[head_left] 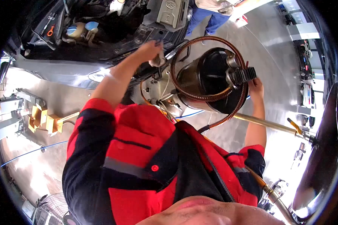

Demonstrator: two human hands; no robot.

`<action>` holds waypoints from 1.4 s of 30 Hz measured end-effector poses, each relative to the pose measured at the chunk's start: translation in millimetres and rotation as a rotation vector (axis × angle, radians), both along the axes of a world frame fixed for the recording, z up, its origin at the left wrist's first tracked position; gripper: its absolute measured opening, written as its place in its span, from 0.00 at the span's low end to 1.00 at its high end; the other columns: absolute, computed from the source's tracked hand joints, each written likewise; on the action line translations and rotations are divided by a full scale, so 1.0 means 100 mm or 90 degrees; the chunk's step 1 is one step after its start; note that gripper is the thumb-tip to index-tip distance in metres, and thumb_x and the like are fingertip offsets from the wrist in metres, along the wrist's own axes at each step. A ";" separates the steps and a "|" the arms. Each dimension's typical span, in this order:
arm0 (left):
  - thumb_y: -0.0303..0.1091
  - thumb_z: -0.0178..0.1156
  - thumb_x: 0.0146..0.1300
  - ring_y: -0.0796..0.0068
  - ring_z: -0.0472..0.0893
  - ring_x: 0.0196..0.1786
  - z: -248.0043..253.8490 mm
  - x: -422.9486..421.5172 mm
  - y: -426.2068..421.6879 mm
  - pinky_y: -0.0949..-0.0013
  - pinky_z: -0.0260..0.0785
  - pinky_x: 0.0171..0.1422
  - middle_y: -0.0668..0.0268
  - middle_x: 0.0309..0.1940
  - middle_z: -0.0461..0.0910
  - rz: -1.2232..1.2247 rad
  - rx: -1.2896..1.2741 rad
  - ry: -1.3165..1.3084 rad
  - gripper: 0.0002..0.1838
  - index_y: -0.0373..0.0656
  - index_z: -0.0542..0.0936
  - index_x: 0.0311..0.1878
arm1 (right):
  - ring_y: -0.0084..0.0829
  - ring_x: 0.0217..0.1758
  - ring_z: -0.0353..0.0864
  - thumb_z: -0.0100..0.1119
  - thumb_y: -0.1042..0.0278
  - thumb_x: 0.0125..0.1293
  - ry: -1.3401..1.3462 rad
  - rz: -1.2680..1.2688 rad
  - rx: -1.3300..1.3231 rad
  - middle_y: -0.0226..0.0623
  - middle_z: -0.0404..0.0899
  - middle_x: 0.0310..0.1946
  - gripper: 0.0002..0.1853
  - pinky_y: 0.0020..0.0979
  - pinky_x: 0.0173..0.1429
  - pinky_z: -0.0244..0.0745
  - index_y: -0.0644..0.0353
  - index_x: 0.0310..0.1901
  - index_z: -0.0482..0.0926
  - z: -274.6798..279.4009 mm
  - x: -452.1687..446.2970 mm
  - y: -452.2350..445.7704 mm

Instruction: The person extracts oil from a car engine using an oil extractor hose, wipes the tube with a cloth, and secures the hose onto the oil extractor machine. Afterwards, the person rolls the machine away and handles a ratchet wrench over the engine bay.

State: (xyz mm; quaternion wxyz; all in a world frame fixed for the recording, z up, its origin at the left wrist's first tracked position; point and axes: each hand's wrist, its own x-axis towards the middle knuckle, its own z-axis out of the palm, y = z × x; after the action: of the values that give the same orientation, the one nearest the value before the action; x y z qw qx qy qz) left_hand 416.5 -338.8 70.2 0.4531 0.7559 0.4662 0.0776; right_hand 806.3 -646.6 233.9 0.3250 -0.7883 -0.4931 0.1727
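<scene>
My left hand (148, 51) reaches to the car's front edge, slightly blurred. Its fingers are closed around a pale cloth-like bundle (158, 60). On the other side, my right hand (256, 89) is at the end of a black ribbed part (243, 76) on top of a pump. Its fingers look curled against that part, partly hidden behind it. The pump stands on a black drum (210, 69). A brown ribbed hose (175, 79) loops over the drum and runs down towards my body.
The car's open engine bay (112, 30) lies ahead on the left, with an engine cover (171, 13). Another person's blue-trousered legs (210, 22) are beyond it. Cardboard boxes (45, 119) stand at left. A metal pole (266, 123) crosses at right, and a blue hose (33, 152) lies on the floor.
</scene>
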 end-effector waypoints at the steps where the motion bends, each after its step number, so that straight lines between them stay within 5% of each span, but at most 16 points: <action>1: 0.43 0.53 0.72 0.44 0.83 0.51 0.06 0.17 -0.02 0.51 0.75 0.60 0.50 0.48 0.82 -0.038 0.070 0.042 0.21 0.35 0.78 0.58 | 0.25 0.55 0.79 0.59 0.69 0.73 0.023 0.024 0.020 0.31 0.84 0.51 0.18 0.28 0.63 0.71 0.62 0.62 0.80 -0.03 0.05 -0.05; 3: 0.43 0.48 0.75 0.39 0.83 0.51 -0.78 0.44 0.20 0.47 0.76 0.58 0.45 0.47 0.81 -0.427 0.574 0.282 0.21 0.33 0.77 0.56 | 0.25 0.55 0.79 0.59 0.70 0.73 0.025 -0.009 -0.011 0.32 0.84 0.51 0.18 0.29 0.63 0.71 0.63 0.61 0.80 0.06 -0.08 -0.04; 4: 0.44 0.46 0.76 0.38 0.83 0.50 -0.70 0.49 0.09 0.44 0.75 0.58 0.44 0.47 0.81 -0.406 0.549 0.261 0.22 0.34 0.77 0.56 | 0.26 0.55 0.79 0.60 0.70 0.72 0.025 -0.030 -0.026 0.32 0.84 0.52 0.17 0.29 0.63 0.71 0.63 0.61 0.80 0.11 -0.12 -0.02; 7: 0.48 0.43 0.78 0.37 0.82 0.51 -0.21 0.50 -0.16 0.42 0.74 0.59 0.43 0.47 0.81 -0.106 0.113 0.067 0.25 0.34 0.72 0.59 | 0.25 0.55 0.79 0.61 0.71 0.71 0.069 0.006 0.039 0.33 0.84 0.51 0.17 0.29 0.63 0.71 0.65 0.59 0.81 -0.21 0.22 -0.10; 12: 0.53 0.43 0.77 0.35 0.81 0.55 -0.26 0.51 -0.09 0.40 0.70 0.61 0.39 0.51 0.81 -0.217 0.168 0.107 0.25 0.36 0.63 0.56 | 0.26 0.56 0.80 0.64 0.71 0.70 0.054 -0.004 0.014 0.34 0.85 0.51 0.17 0.31 0.64 0.72 0.65 0.57 0.81 -0.05 0.01 -0.03; 13: 0.53 0.42 0.77 0.35 0.81 0.55 -0.90 0.60 0.01 0.39 0.70 0.60 0.38 0.51 0.81 -0.210 0.208 0.086 0.24 0.36 0.63 0.55 | 0.26 0.56 0.80 0.64 0.72 0.69 0.050 -0.007 0.008 0.34 0.85 0.51 0.17 0.31 0.64 0.72 0.66 0.57 0.81 -0.02 -0.05 -0.02; 18: 0.51 0.45 0.77 0.33 0.81 0.52 -0.43 0.60 -0.11 0.38 0.70 0.57 0.37 0.50 0.81 -0.085 0.010 0.020 0.22 0.37 0.62 0.53 | 0.26 0.55 0.81 0.59 0.75 0.68 0.120 0.002 0.035 0.35 0.86 0.50 0.17 0.31 0.63 0.72 0.67 0.57 0.81 -0.12 0.06 -0.02; 21: 0.50 0.47 0.77 0.32 0.81 0.51 -0.41 0.60 -0.15 0.38 0.70 0.56 0.37 0.49 0.81 -0.044 0.057 -0.028 0.22 0.37 0.63 0.52 | 0.26 0.54 0.80 0.59 0.75 0.68 0.142 0.070 0.061 0.36 0.85 0.50 0.17 0.30 0.63 0.72 0.68 0.57 0.80 -0.12 0.08 -0.01; 23: 0.50 0.47 0.77 0.33 0.81 0.50 -0.82 0.54 0.07 0.39 0.71 0.55 0.37 0.47 0.81 -0.388 0.620 0.164 0.21 0.38 0.63 0.52 | 0.26 0.54 0.80 0.59 0.75 0.68 0.199 0.038 0.101 0.36 0.85 0.50 0.16 0.30 0.63 0.72 0.68 0.57 0.81 -0.20 0.09 -0.06; 25: 0.50 0.47 0.77 0.33 0.81 0.49 -1.07 0.56 0.07 0.39 0.71 0.54 0.38 0.46 0.82 -0.436 0.679 0.171 0.21 0.38 0.64 0.52 | 0.25 0.54 0.80 0.60 0.75 0.69 0.204 0.021 0.116 0.35 0.86 0.49 0.15 0.30 0.62 0.73 0.67 0.56 0.81 -0.22 0.06 -0.11; 28: 0.50 0.47 0.77 0.34 0.82 0.49 -0.92 0.64 -0.02 0.40 0.71 0.53 0.39 0.45 0.82 -0.146 0.210 -0.003 0.20 0.39 0.64 0.52 | 0.24 0.53 0.80 0.61 0.75 0.69 0.144 0.014 0.126 0.35 0.86 0.48 0.14 0.30 0.62 0.73 0.66 0.55 0.82 -0.22 0.07 -0.10; 30: 0.50 0.46 0.77 0.35 0.82 0.49 -0.52 0.56 -0.14 0.39 0.71 0.53 0.40 0.44 0.83 -0.064 0.124 -0.005 0.21 0.39 0.64 0.53 | 0.23 0.53 0.80 0.62 0.76 0.69 0.131 0.004 0.131 0.34 0.86 0.48 0.14 0.29 0.61 0.73 0.66 0.55 0.83 -0.26 0.12 -0.12; 33: 0.53 0.43 0.77 0.36 0.83 0.50 -0.22 0.54 -0.16 0.38 0.70 0.55 0.41 0.46 0.83 -0.097 0.084 0.069 0.23 0.40 0.64 0.54 | 0.22 0.51 0.80 0.63 0.75 0.69 0.149 -0.041 0.108 0.33 0.86 0.46 0.14 0.28 0.59 0.74 0.66 0.55 0.83 -0.27 0.15 -0.17; 36: 0.47 0.45 0.80 0.42 0.82 0.47 -0.20 0.57 -0.12 0.37 0.71 0.48 0.45 0.54 0.75 -0.150 0.087 0.148 0.23 0.40 0.60 0.66 | 0.22 0.50 0.80 0.63 0.74 0.70 -0.014 -0.060 0.045 0.33 0.86 0.47 0.13 0.27 0.58 0.75 0.66 0.54 0.83 -0.19 0.20 -0.26; 39: 0.53 0.41 0.79 0.40 0.83 0.51 -0.58 0.61 -0.01 0.38 0.70 0.55 0.44 0.52 0.78 -0.220 0.204 0.196 0.24 0.40 0.63 0.59 | 0.19 0.39 0.79 0.63 0.67 0.72 -0.065 -0.158 0.109 0.28 0.83 0.38 0.15 0.23 0.47 0.77 0.63 0.56 0.82 -0.22 0.31 -0.51; 42: 0.49 0.42 0.80 0.45 0.82 0.50 -0.51 0.60 0.06 0.38 0.72 0.50 0.46 0.62 0.68 -0.311 0.210 0.272 0.27 0.40 0.60 0.70 | 0.14 0.27 0.66 0.56 0.60 0.78 0.201 -0.299 0.114 0.21 0.69 0.26 0.17 0.18 0.32 0.65 0.56 0.61 0.77 -0.41 0.55 -1.16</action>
State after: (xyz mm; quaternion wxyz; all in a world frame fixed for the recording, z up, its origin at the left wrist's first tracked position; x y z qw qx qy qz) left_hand 476.8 -332.5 19.3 0.2225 0.9070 0.3372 -0.1189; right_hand 860.8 -762.4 193.3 0.4968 -0.8124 -0.2539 0.1694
